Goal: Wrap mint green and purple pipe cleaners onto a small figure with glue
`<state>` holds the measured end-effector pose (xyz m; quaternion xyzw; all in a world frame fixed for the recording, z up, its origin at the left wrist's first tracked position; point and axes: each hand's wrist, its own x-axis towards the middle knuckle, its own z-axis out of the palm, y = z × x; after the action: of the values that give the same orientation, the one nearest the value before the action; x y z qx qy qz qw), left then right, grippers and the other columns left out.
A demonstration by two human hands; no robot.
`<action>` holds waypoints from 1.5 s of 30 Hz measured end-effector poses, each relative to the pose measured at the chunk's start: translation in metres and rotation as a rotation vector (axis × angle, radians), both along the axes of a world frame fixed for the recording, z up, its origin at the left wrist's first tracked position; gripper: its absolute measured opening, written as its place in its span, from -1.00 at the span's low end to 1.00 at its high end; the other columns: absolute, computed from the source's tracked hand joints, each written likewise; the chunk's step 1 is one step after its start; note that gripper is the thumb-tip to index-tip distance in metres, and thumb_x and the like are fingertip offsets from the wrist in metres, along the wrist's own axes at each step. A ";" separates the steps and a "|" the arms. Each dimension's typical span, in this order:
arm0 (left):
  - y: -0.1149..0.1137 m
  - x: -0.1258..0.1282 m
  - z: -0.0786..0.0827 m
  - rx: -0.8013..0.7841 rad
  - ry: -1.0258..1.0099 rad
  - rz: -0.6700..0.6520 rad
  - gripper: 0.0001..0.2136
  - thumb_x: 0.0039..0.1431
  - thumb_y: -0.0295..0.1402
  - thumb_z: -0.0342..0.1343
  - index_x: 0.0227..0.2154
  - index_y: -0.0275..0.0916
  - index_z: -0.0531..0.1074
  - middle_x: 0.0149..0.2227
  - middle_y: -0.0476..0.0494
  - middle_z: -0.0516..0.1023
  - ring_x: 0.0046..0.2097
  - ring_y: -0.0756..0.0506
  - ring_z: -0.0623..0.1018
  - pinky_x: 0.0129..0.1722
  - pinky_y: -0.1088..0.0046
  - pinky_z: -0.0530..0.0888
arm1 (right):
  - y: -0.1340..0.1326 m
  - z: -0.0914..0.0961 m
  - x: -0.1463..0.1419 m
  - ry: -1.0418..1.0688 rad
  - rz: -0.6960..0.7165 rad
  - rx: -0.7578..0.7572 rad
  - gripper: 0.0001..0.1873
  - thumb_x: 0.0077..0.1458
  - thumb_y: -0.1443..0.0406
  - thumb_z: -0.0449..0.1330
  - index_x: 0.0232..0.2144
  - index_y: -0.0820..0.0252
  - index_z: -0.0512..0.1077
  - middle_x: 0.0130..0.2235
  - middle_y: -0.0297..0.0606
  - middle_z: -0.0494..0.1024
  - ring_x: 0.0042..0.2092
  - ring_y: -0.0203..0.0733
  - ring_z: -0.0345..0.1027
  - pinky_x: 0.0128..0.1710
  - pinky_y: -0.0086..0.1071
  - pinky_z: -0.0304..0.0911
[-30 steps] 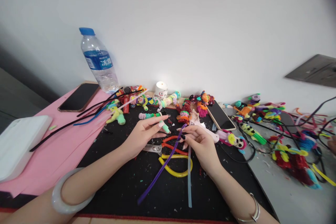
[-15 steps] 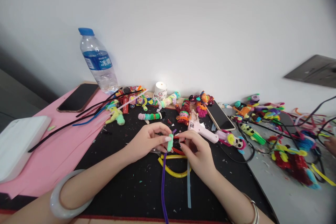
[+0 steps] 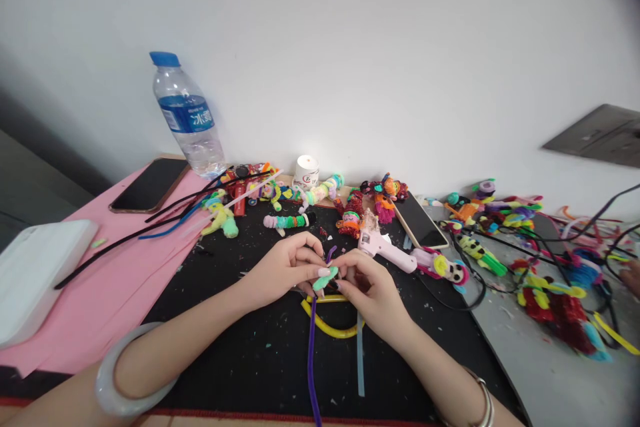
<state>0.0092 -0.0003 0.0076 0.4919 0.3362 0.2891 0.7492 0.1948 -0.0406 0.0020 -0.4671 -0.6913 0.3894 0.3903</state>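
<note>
Here, one purple stem [image 3: 311,360] trails nearest, over the black mat [image 3: 260,360]; above it, between two hands, sits one green fuzzy piece [image 3: 325,278]. The left hand [image 3: 285,270] pinches it; the right hand [image 3: 373,287] meets its other end, grip unclear. Beyond lies one pink glue gun [image 3: 390,251], then one paper cup [image 3: 307,172] and one bottle [image 3: 187,117].
</note>
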 end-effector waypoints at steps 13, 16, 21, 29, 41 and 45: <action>-0.002 -0.002 0.000 0.307 0.144 0.050 -0.86 0.01 -0.41 0.19 -0.32 -0.28 0.46 -0.35 -0.10 0.60 -0.29 -0.06 0.58 -0.34 0.53 0.47 | -0.002 0.001 -0.001 0.025 -0.165 -0.002 -0.93 0.03 0.39 0.13 -0.36 0.17 0.34 -0.44 -0.36 0.32 -0.50 -0.33 0.11 -0.53 -0.45 0.07; -0.002 -0.002 0.001 0.305 0.172 0.052 -0.88 0.03 -0.42 0.17 -0.33 -0.28 0.48 -0.39 -0.08 0.60 -0.34 -0.04 0.58 -0.38 0.55 0.46 | -0.002 0.002 -0.002 -0.020 -0.163 0.034 -0.93 0.03 0.40 0.12 -0.37 0.18 0.36 -0.45 -0.37 0.30 -0.51 -0.34 0.08 -0.54 -0.44 0.05; -0.001 -0.001 0.003 0.250 0.206 0.052 -0.91 0.03 -0.45 0.15 -0.36 -0.29 0.49 -0.43 -0.05 0.60 -0.38 -0.02 0.57 -0.41 0.57 0.45 | -0.002 0.001 0.000 -0.054 -0.146 0.062 -0.91 0.04 0.42 0.11 -0.37 0.18 0.36 -0.45 -0.37 0.30 -0.50 -0.34 0.09 -0.54 -0.44 0.06; 0.006 -0.005 0.000 0.290 0.232 0.165 -0.90 0.04 -0.42 0.14 -0.36 -0.29 0.50 -0.42 -0.08 0.60 -0.33 -0.05 0.58 -0.29 0.51 0.48 | 0.003 0.005 0.011 -0.211 -0.147 0.297 -0.80 0.06 0.45 0.08 -0.23 0.15 0.33 -0.39 -0.33 0.36 -0.47 -0.30 0.16 -0.49 -0.43 0.12; 0.015 -0.008 -0.005 0.269 0.199 0.481 -0.83 -0.03 -0.34 0.21 -0.39 -0.33 0.49 -0.46 -0.08 0.57 -0.39 -0.07 0.58 -0.29 0.38 0.54 | 0.028 -0.002 0.049 -0.971 -0.554 0.176 -0.54 -0.13 0.34 0.12 -0.09 0.21 0.27 -0.08 -0.05 0.39 -0.06 0.14 0.24 -0.16 -0.09 0.13; 0.016 -0.009 -0.002 0.253 0.188 0.515 -0.81 -0.06 -0.32 0.24 -0.40 -0.35 0.49 -0.46 -0.10 0.58 -0.40 -0.07 0.58 -0.29 0.36 0.54 | 0.030 -0.004 0.051 -0.992 -0.525 0.119 -0.59 -0.11 0.31 0.12 -0.13 0.23 0.31 -0.16 -0.05 0.47 -0.10 0.12 0.30 -0.19 -0.11 0.14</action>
<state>0.0006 0.0156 0.0056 0.5044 0.4792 0.4624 0.5496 0.2462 -0.0108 -0.0022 -0.7279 -0.6732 -0.0266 0.1278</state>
